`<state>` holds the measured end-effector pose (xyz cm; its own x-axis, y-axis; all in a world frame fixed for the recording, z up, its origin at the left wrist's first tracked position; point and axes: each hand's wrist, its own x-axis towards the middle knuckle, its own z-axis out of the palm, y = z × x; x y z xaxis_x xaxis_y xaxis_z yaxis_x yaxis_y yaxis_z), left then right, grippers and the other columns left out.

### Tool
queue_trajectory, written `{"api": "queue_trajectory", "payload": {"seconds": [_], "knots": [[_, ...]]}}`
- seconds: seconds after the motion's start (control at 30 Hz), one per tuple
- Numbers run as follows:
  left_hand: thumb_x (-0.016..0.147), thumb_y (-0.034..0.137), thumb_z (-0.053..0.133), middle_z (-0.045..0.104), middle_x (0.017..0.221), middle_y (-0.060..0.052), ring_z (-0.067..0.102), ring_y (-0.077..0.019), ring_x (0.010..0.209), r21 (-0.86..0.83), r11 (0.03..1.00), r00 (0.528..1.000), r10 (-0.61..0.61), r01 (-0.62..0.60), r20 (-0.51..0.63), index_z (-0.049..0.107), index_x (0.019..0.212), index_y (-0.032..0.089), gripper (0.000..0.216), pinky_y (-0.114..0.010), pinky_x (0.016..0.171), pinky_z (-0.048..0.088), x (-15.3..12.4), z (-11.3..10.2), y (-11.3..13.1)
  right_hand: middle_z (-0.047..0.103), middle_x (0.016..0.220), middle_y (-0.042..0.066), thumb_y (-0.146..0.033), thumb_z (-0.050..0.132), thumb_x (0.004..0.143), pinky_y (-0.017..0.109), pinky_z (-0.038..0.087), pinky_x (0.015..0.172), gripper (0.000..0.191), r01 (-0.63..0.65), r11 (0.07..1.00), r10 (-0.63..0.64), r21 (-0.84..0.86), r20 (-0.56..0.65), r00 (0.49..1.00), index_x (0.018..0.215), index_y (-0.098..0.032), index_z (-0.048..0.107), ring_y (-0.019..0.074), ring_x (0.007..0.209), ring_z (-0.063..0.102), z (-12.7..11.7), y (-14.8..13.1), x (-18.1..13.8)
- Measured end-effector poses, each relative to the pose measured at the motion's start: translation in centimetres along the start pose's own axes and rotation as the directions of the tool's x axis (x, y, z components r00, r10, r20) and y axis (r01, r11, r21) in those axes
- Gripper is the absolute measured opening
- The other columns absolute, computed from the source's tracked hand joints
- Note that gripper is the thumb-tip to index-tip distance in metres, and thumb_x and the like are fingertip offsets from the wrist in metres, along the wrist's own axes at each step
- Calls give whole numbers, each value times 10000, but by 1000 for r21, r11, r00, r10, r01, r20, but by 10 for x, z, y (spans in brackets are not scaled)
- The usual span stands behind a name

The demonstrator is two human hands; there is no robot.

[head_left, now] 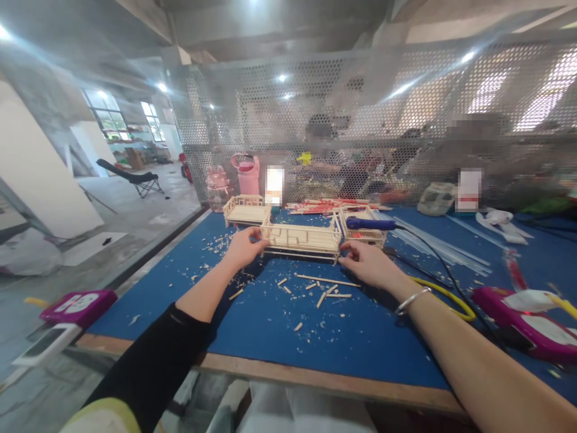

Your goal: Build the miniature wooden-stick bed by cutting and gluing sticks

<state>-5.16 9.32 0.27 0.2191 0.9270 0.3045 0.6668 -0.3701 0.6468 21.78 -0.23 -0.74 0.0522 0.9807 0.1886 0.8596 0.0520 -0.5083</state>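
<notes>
Head view only. Holding a wooden stick frame (pixel 301 237) at both ends, set down mid-way across the blue desk (pixel 270 337), long side toward the camera.

Left hand (pixel 243 246) on the left end: fingers wrapped tight round the corner post, thumb on the near side. Right hand (pixel 367 264) on the right end: fingers curled low at the near corner, tips on the bottom rail, pinching it as far as can be seen. Silver bangle (pixel 412 300) on the right wrist, black sleeve (pixel 153 361) on the left arm.

Just behind the frame to the left: second stick frame (pixel 246 210). Behind to the right: third stick frame (pixel 363 233), blue-handled tool (pixel 370 224) lying across it, black cord trailing right.

Loose stick offcuts (pixel 327 288) and shavings scattered on the desk between the hands and nearer. Yellow cable (pixel 446 294) just right of the right wrist. Magenta device (pixel 518 328) far right. Bundle of red and plain sticks (pixel 329 206) further back. Pink bottles (pixel 247 173) back left, against a perforated metal screen (pixel 360 120). Other people behind the screen, blurred. Folding chair (pixel 135 174) on the floor, well off to the left.
</notes>
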Motion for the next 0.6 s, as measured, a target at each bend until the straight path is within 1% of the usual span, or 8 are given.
{"api": "queue_trajectory", "payload": {"seconds": [0.1,0.23,0.33,0.4,0.43,0.5,0.57,0.6], "knots": [[709,356,604,656,846,-56,624,-168,702,35,999,1000,10,-10,12,594,994,129,365,-276,688,471,0,0,0,595,646,25,-440,482,769,265,370,570,288,42,997,-33,-61,150,988,717,-177,588,154,601,521,-10,-2,-6],[705,334,596,634,819,-49,606,-166,721,22,1000,999,18,-19,29,585,971,123,341,-287,710,464,-1,0,2,543,631,-8,-354,562,691,237,344,534,183,155,988,-146,6,383,912,743,-181,587,123,577,466,-10,-3,-11],[654,208,603,612,906,-65,590,-175,820,-13,999,998,41,-40,41,536,1071,115,432,-294,766,457,0,-2,3,515,598,-12,-286,519,702,229,328,525,116,159,987,-136,-18,429,893,653,-182,537,112,563,438,-6,-3,-11],[603,108,584,585,991,-76,561,-185,921,-22,996,996,82,-83,-46,465,1170,128,580,-303,828,441,1,-4,5,519,599,-10,-273,486,722,229,328,535,131,185,982,-156,-31,414,897,628,-186,511,112,570,440,-7,-3,-11],[586,73,566,571,1017,-80,545,-187,957,-24,993,985,112,-116,-129,436,1198,138,630,-309,852,432,0,-5,7,519,600,-11,-271,474,730,229,328,537,134,201,979,-171,-34,397,902,627,-189,502,113,572,442,-9,-2,-11],[584,46,539,559,1011,-80,529,-182,964,-16,979,923,187,-204,-337,434,1185,148,619,-314,865,425,-3,-7,12,518,597,-13,-284,465,741,230,326,531,147,219,975,-190,-37,368,910,628,-194,489,114,565,442,-12,-1,-12],[627,73,535,560,962,-71,532,-168,909,17,950,813,276,-311,-513,466,1126,153,510,-310,844,433,-12,-8,22,514,587,-13,-321,462,756,233,326,524,187,219,975,-192,-42,346,918,618,-197,484,116,553,440,-16,-2,-13],[664,109,538,563,930,-62,535,-162,871,40,933,767,318,-358,-558,487,1088,157,430,-305,828,438,-18,-7,28,515,583,-11,-334,452,768,235,329,524,205,213,976,-188,-38,339,922,620,-197,490,118,548,443,-17,-4,-14]]}}
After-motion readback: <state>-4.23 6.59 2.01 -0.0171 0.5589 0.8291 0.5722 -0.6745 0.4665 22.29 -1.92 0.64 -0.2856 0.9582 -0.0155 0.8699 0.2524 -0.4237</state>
